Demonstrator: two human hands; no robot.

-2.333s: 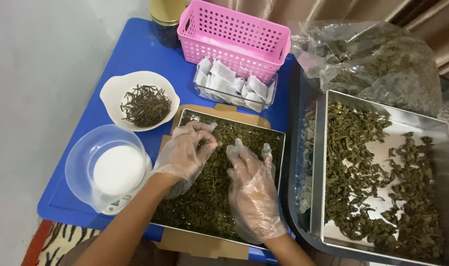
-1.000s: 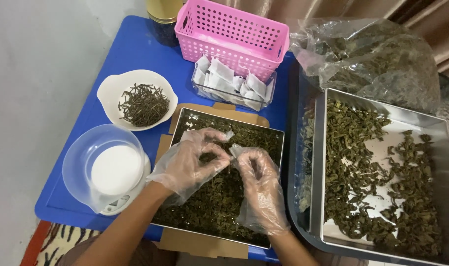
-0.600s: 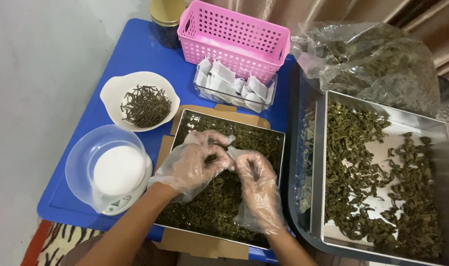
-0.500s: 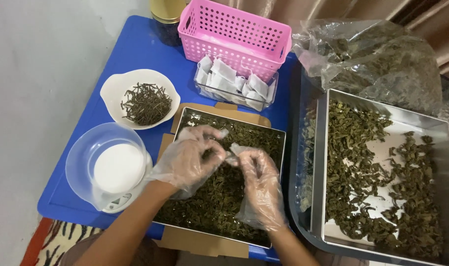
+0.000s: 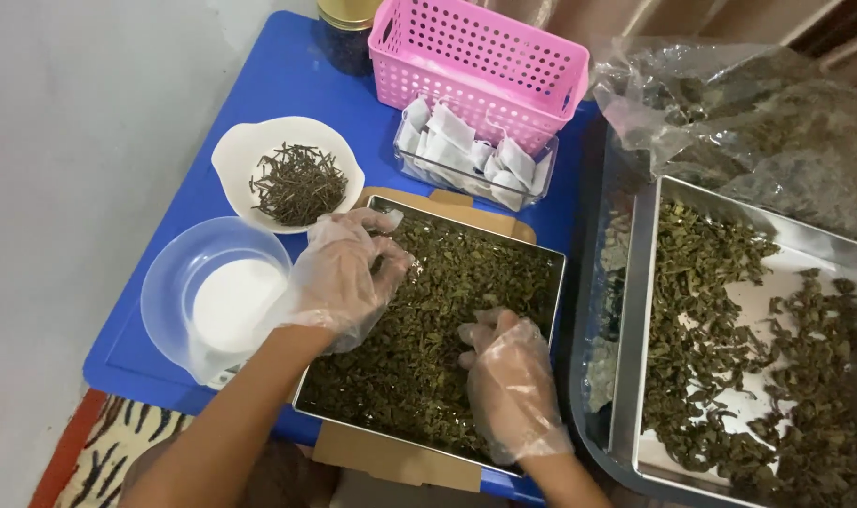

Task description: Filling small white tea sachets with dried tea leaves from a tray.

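Metal tray (image 5: 551, 268) of dried green leaves (image 5: 447, 320) is lying flat on cardboard at the tabletop's 6 o'clock edge. Leaves are covering the tray floor in a loose, even, dark olive layer, reaching every rim.

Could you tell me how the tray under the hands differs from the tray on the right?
The near tray is smaller and packed edge to edge with fine, crumbled green leaves; the right tray is larger, and its coarser, bigger leaf pieces lie scattered with pale bare patches between them. The near tray sits on cardboard on the blue table; the right tray sits inside a grey bin. Both are shallow, rectangular and metal.
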